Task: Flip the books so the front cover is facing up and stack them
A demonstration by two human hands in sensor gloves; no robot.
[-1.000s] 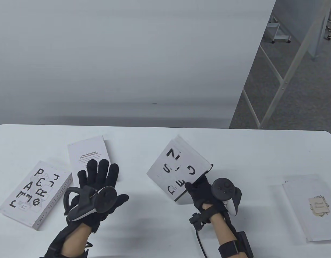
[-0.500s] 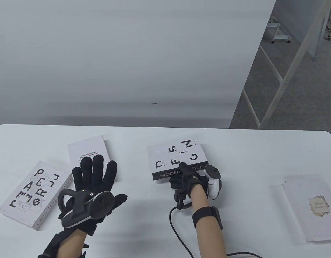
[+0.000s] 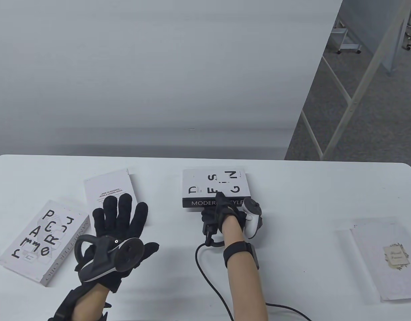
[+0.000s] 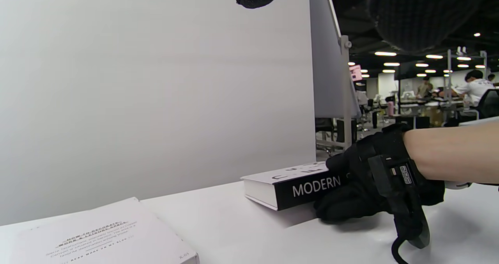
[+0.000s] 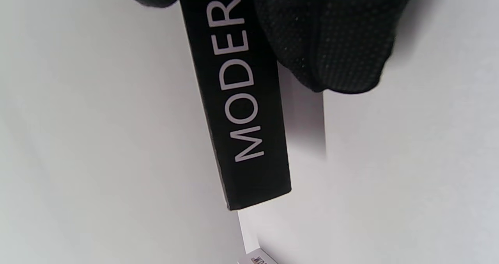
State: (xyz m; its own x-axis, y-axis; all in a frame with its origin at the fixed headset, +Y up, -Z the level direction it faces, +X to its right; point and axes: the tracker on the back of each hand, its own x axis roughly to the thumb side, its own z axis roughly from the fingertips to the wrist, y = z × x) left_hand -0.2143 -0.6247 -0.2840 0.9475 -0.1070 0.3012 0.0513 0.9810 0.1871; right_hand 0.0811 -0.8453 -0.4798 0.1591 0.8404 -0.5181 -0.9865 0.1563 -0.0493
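A white book with scattered letters DESIGN lies cover up at the table's middle, its black MODERN STYLE spine toward me. My right hand grips it at the spine, with the thumb on the cover. The left wrist view shows the book and that hand. The right wrist view shows the spine under my gloved fingers. My left hand is open with fingers spread over the near end of a small white book. I cannot tell whether it touches the book.
A white book with large black letters lies at the left, near the front edge. A thin pale book with a small label lies at the right. The right hand's cable trails toward me. A grey wall stands behind the table.
My right hand turned the tilted DESIGN book, laid it down cover up and slid it away from me. My left hand barely shifted.
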